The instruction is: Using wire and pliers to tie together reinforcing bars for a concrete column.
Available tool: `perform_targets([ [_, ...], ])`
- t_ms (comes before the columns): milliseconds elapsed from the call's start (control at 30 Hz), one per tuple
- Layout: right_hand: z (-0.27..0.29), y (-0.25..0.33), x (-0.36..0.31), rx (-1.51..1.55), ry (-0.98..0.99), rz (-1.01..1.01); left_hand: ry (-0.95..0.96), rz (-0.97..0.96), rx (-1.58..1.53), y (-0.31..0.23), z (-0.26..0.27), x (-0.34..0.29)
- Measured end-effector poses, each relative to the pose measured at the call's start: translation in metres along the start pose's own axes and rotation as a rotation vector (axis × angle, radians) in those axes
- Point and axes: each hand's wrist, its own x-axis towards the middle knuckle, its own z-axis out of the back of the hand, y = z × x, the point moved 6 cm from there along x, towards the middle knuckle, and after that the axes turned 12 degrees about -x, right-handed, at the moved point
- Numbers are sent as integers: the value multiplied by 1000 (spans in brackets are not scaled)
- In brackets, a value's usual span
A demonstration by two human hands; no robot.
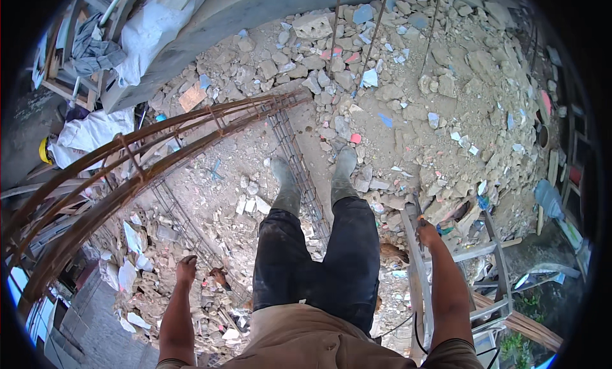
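My right hand (427, 232) is closed around a slim hand tool (418, 209) with an orange handle and a dark metal end pointing away from me. It is held over the top of a grey metal ladder-like frame (415, 267). At my left side, my left hand (186, 267) hangs with curled fingers, and nothing shows in it. Near that hand, partly overlapped by rubble, lies a thin rebar cage (182, 221). Another flat rebar cage (293, 153) runs along the ground between my rubber boots (344, 168).
A tall rusty rebar column cage (143, 171) arches in from the left. Rubble (440, 95) covers the ground ahead, with upright bars (335, 31) beyond. A concrete wall (217, 25), white sacks (156, 37) and scrap wood stand at far left. Chickens (220, 278) are near my legs.
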Motion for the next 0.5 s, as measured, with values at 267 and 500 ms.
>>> perform_targets([
  [267,99,168,-112,-279,-196,319,-145,-372,-8,20,-57,-137],
  [500,123,421,-381,291,-135,1004,-85,22,-976,30,-94,-144],
])
